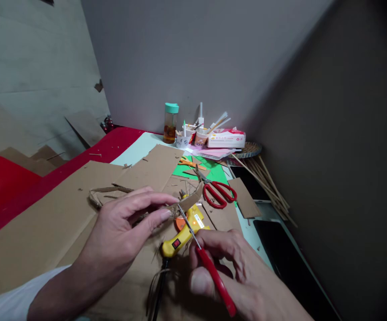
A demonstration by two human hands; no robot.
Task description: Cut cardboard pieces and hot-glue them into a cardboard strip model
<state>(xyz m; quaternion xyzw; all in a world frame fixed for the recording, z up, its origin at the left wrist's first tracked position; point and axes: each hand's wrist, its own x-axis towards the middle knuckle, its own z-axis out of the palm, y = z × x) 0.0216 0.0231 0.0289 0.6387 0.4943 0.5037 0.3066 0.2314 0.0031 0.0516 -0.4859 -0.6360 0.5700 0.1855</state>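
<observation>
My left hand point(129, 223) pinches a bent, narrow cardboard strip point(191, 197) between thumb and fingers. A looped part of cardboard shows beyond its knuckles on the left. In my right hand point(233, 267) is a red-handled tool point(215, 278) with a slim metal blade, its exact kind unclear. The blade's tip meets the strip just beside my left fingertips. Below the strip lies a yellow hot glue gun point(180, 240) with a black cord, partly hidden by my hands. Red-handled scissors point(218, 194) rest just beyond it.
Large cardboard sheets point(46, 205) cover the table's left and middle. Toward the wall stand a drink bottle point(170, 125), paper cups point(201, 136) with sticks and a tissue pack point(226, 139). Wooden sticks point(270, 187) and a dark tablet-like slab point(287, 263) lie at right.
</observation>
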